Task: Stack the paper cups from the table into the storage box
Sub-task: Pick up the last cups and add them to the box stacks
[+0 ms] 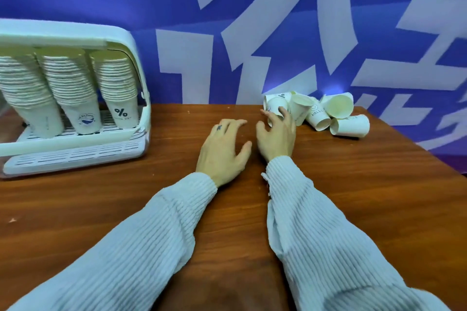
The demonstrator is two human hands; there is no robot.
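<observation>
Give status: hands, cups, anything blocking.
Left hand open, flat on table. Right hand open, fingers at nearest loose cup. Cups heaped far right, box left with three stacks. Nothing in the way.

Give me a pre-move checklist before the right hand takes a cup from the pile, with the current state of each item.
1. Loose cups within reach on the table: ok, they lie tipped in a pile at the far right.
2. Right hand free to grasp: ok, fingers spread, reaching the nearest cup.
3. Left hand free: ok, resting flat on the table, holding nothing.
4. Storage box open at front: ok, three stacks visible inside.
5. Room left on the stacks: cannot tell, tops sit close under the lid.
6. Path to the box: ok.
</observation>
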